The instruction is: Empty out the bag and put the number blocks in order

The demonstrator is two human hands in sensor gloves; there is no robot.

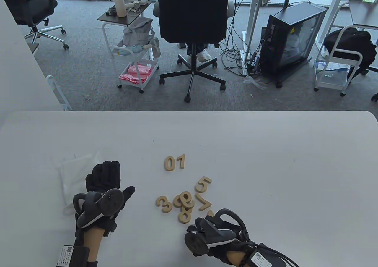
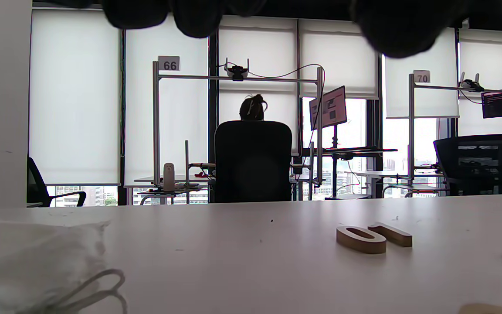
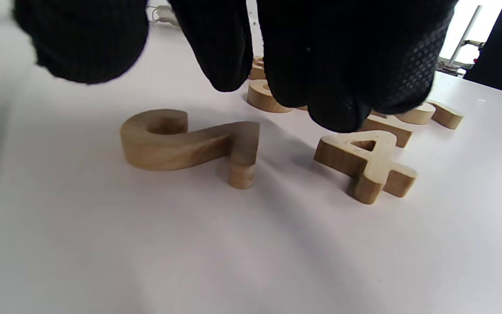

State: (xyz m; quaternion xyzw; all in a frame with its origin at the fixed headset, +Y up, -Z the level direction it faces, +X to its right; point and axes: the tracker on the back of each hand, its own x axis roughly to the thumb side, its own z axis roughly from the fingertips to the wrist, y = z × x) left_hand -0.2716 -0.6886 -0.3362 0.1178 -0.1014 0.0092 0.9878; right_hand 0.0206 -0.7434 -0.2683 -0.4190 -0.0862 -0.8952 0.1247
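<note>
- Bag (image 1: pixel 77 172) is lying flat at table (image 1: pixel 265 160) left, already emptied, so blocks are free for sorting.
- Left hand (image 1: pixel 104 181) is resting on bag edge, fingers curled, gripping nothing visible; likely just parking the bag aside.
- 0 block (image 1: pixel 170 163) and 1 block (image 1: pixel 181 161) are sitting side by side as the row's start.
- Loose pile (image 1: pixel 184 203) of 3, 5, 7 and others is waiting nearer.
- Right hand (image 1: pixel 217 230) is hovering, fingers (image 3: pixel 347 69) hanging relaxed above 2 block (image 3: pixel 190 144) and 4 block (image 3: pixel 366 163), touching neither; 2 seems next.
</note>
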